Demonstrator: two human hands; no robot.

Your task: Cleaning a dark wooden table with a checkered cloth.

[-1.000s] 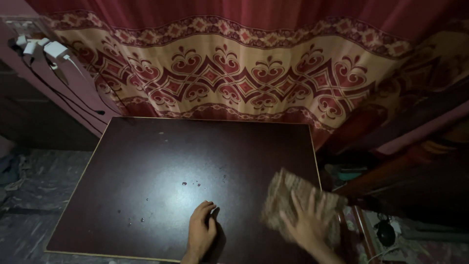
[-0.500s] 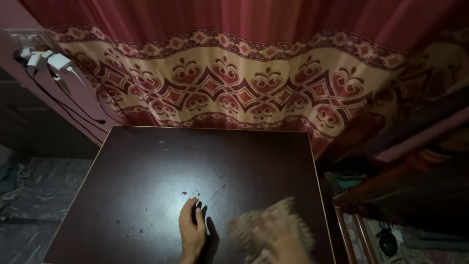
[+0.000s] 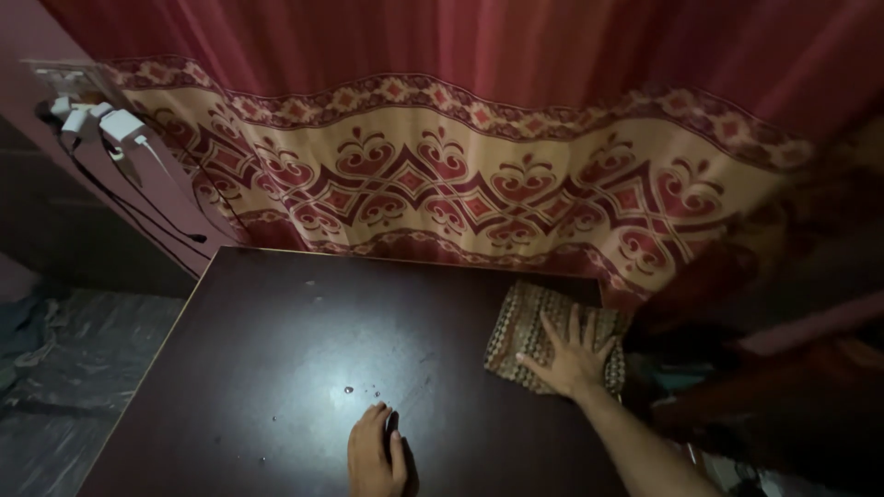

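A dark brown table (image 3: 276,368) fills the lower middle of the view, with a few small drops near its middle. My left hand (image 3: 376,453) rests flat on the tabletop near the front edge, fingers together, holding nothing. My right hand (image 3: 571,354) lies with spread fingers pressed flat on a woven brown-and-beige cloth (image 3: 520,322) at the table's far right corner. The cloth partly overhangs the right edge.
A red and cream patterned curtain (image 3: 479,175) hangs right behind the table. White plugs and dark cables (image 3: 101,124) hang from a wall socket at upper left. Dim wooden furniture stands to the right, a grey floor to the left.
My right hand has carried the cloth from the near right of the table, past the front middle, up to the far right corner. My left hand has stayed near the front edge.
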